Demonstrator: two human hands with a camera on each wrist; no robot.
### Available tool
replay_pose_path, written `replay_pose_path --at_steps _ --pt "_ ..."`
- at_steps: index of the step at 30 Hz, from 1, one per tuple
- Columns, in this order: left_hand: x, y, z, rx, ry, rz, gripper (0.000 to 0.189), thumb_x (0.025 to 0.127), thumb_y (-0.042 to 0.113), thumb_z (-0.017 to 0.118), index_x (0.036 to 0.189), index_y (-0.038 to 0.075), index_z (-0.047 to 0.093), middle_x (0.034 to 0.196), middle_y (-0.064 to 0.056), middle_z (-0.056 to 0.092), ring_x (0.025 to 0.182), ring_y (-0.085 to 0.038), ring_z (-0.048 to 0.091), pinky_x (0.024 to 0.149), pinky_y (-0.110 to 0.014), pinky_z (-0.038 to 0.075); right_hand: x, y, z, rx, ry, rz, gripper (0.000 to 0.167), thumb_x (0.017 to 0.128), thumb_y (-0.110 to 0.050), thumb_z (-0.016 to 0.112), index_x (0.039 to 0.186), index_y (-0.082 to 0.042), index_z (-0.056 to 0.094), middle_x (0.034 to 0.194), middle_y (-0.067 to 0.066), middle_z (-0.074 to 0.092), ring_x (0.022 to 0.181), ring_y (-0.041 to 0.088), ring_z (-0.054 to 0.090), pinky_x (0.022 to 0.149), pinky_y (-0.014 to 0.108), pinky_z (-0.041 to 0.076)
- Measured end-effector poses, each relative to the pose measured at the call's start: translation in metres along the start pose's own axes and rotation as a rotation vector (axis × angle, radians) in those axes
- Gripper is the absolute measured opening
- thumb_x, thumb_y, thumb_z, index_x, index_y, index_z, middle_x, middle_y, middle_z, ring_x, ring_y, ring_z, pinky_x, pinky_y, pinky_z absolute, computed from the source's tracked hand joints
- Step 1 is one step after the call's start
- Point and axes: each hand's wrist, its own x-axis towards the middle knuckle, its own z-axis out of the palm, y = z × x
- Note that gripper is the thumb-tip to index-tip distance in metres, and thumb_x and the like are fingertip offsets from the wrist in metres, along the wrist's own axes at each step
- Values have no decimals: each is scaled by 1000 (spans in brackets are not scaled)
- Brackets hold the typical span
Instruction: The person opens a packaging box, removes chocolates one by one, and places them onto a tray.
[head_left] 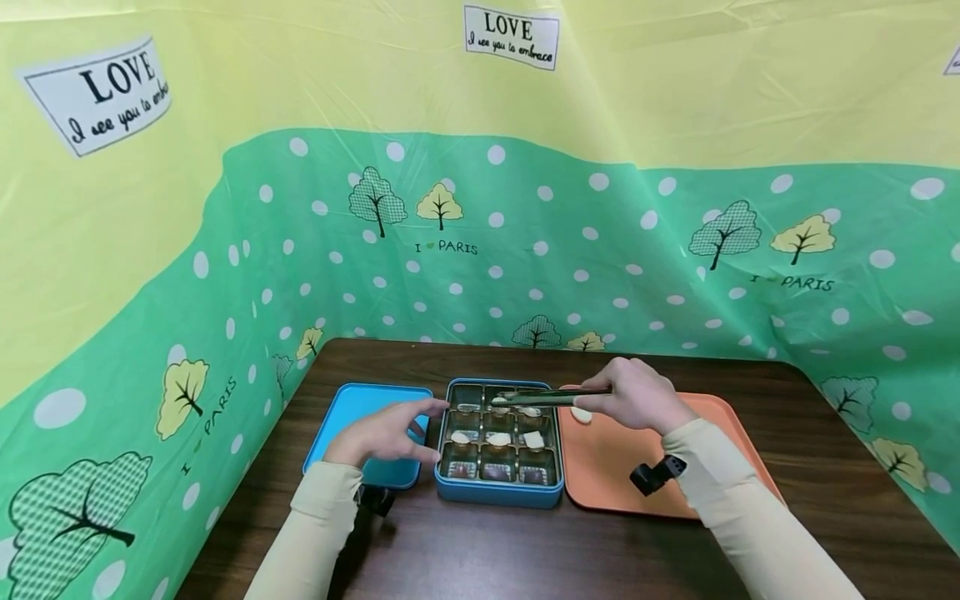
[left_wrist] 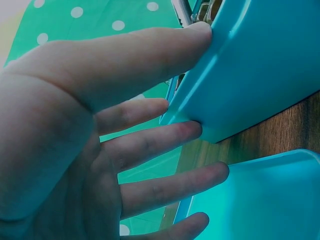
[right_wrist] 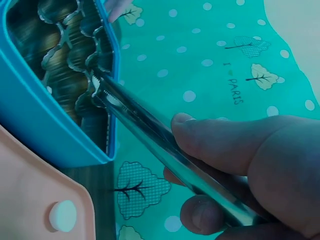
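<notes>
A blue box (head_left: 498, 493) with a clear insert of several compartments stands in the middle of the table. White pieces (head_left: 498, 438) lie in its middle and back rows; the front row looks darker inside. My left hand (head_left: 390, 429) is at the box's left side, fingers spread and nearly straight, thumb tip at the rim in the left wrist view. My right hand (head_left: 637, 396) grips metal tongs (head_left: 555, 397), which reach leftward over the back row. Their tips (right_wrist: 97, 80) are down among the compartments, at the back middle one.
To the right an orange tray (head_left: 607, 479) lies against the box, with a round white piece (head_left: 581, 414) near its back left corner. A blue lid or shallow tray (head_left: 367, 408) lies at the left, partly under my left hand. Patterned cloth hangs behind the table.
</notes>
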Motion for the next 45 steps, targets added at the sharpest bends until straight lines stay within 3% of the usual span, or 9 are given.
replay_pose_path --at_steps 11,18,21,25,30,34,38,42,45 --pt "2 -1 2 1 5 -4 79 88 27 88 156 19 49 149 -12 56 111 -31 66 93 -55 58 -13 -1 -20 39 33 12 41 94 -38 79 124 -10 79 113 12 79 49 12 49 46 32 34" --pt "2 -1 1 8 -1 -1 80 88 27 88 156 18 49 151 -14 55 112 -33 67 91 -54 58 -26 8 -37 43 48 24 48 95 -43 78 127 -8 77 53 -2 57 41 11 30 43 29 27" --pt "2 0 1 11 -3 0 80 88 27 88 157 18 48 151 -14 55 113 -34 66 91 -54 58 -33 14 -43 29 64 48 47 94 -42 78 126 -9 78 44 -2 48 42 10 29 43 28 27" --pt "2 1 0 14 2 -10 80 87 28 89 156 19 48 151 -15 55 113 -34 66 92 -54 58 -43 25 -50 23 70 75 47 94 -44 78 126 -9 78 54 -1 56 48 13 36 44 30 30" --pt "1 1 0 17 0 -8 80 87 27 89 156 18 49 150 -14 55 112 -34 66 92 -54 59 -55 40 -57 9 78 101 52 93 -48 78 126 -8 78 95 10 79 76 23 66 54 34 45" --pt "1 2 1 26 3 -9 80 87 27 89 156 18 49 150 -13 56 112 -33 67 93 -53 59 -65 55 -60 -13 73 122 55 94 -52 77 126 -7 77 114 16 78 80 21 68 56 35 45" --pt "1 4 1 27 6 -12 80 87 28 89 156 18 49 150 -12 56 113 -33 67 93 -54 58 -76 70 -61 -52 74 140 55 94 -51 77 125 -6 78 116 19 77 72 15 62 53 34 41" --pt "1 5 1 22 3 -14 80 87 26 89 156 17 49 151 -14 55 113 -34 66 93 -55 58 -86 84 -61 -74 46 190 56 93 -53 77 125 -7 78 90 14 78 63 15 57 50 32 37" --pt "1 5 1 23 0 -13 80 87 25 89 156 17 48 151 -14 55 113 -34 66 92 -54 58 -91 94 -59 -74 28 211 55 93 -52 76 123 -6 79 88 15 76 60 17 51 48 33 33"
